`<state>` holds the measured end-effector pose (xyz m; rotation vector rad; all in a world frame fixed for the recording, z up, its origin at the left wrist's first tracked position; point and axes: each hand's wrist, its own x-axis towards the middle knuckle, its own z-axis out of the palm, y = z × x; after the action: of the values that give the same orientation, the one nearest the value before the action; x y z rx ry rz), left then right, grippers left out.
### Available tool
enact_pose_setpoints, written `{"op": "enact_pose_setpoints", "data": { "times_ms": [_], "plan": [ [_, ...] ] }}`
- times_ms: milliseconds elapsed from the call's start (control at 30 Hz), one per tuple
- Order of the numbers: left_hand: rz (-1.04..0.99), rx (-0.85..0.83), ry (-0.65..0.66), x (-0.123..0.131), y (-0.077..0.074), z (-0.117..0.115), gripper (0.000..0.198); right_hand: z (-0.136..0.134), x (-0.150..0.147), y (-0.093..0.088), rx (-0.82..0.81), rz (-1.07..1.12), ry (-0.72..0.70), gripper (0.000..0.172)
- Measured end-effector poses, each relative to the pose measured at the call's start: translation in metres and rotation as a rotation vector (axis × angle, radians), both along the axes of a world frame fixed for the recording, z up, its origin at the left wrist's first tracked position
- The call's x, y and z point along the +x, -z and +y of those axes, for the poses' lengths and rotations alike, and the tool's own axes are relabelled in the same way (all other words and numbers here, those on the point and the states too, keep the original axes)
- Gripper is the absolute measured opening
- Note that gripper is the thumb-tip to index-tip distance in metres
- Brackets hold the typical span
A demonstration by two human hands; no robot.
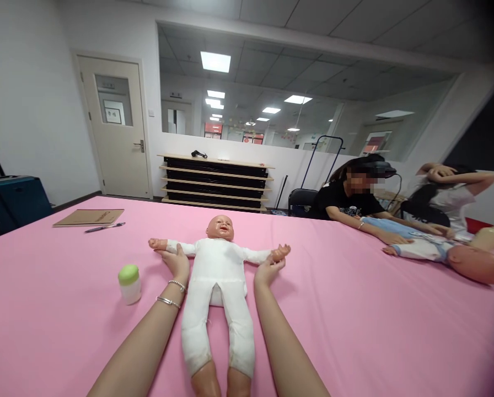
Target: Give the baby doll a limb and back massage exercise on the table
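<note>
The middle doll point(219, 270) is chopped off by the bottom edge, the suitcase point(17, 207) is clipped at the left, and bits of the left hand point(176, 262) and right hand point(268, 270) are kinda hidden by the doll's arms point(256, 255).

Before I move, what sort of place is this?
Likely a childcare training room: a white cloth-bodied baby doll and another doll in blue-and-white clothes lie on a pink cloth-covered table, with a wide glass window behind.
</note>
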<state>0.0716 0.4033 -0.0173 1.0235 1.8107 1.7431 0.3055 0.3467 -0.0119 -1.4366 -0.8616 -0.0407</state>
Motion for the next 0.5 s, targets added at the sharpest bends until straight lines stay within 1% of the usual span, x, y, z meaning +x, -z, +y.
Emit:
{"op": "enact_pose_setpoints", "data": {
  "times_ms": [33, 67, 100, 133, 200, 233, 300, 367, 400, 467, 500],
  "plan": [
    [0.052, 0.043, 0.040, 0.003, -0.002, -0.003, 0.080, -0.001, -0.007, -0.001, 0.056, -0.013, -0.010, 0.047],
    [0.111, 0.084, 0.089, 0.005, -0.004, -0.005, 0.079, -0.001, -0.013, -0.001, 0.101, -0.051, -0.051, 0.047],
    [0.178, 0.122, 0.146, 0.007, -0.005, -0.006, 0.078, 0.000, -0.019, -0.001, 0.119, -0.121, -0.120, 0.046],
    [0.253, 0.155, 0.204, 0.009, -0.006, -0.007, 0.076, 0.002, -0.023, 0.000, 0.103, -0.225, -0.209, 0.044],
    [0.442, 0.198, 0.323, 0.010, -0.007, -0.006, 0.069, 0.006, -0.028, 0.002, -0.005, -0.478, -0.367, 0.038],
    [0.553, 0.205, 0.382, 0.011, -0.007, -0.005, 0.065, 0.008, -0.029, 0.003, -0.057, -0.593, -0.409, 0.039],
    [0.758, 0.185, 0.480, 0.012, -0.008, -0.004, 0.057, 0.012, -0.030, 0.005, -0.117, -0.737, -0.422, 0.042],
    [0.870, 0.153, 0.540, 0.013, -0.009, -0.003, 0.053, 0.013, -0.030, 0.008, -0.135, -0.762, -0.408, 0.044],
    [0.875, 0.150, 0.554, 0.013, -0.008, -0.002, 0.052, 0.013, -0.030, 0.009, -0.134, -0.739, -0.410, 0.043],
    [0.783, 0.192, 0.565, 0.012, -0.005, 0.001, 0.055, 0.013, -0.029, 0.012, -0.092, -0.598, -0.398, 0.041],
    [0.682, 0.223, 0.547, 0.011, -0.002, 0.004, 0.057, 0.013, -0.027, 0.013, -0.051, -0.471, -0.367, 0.040]
  ]
}}
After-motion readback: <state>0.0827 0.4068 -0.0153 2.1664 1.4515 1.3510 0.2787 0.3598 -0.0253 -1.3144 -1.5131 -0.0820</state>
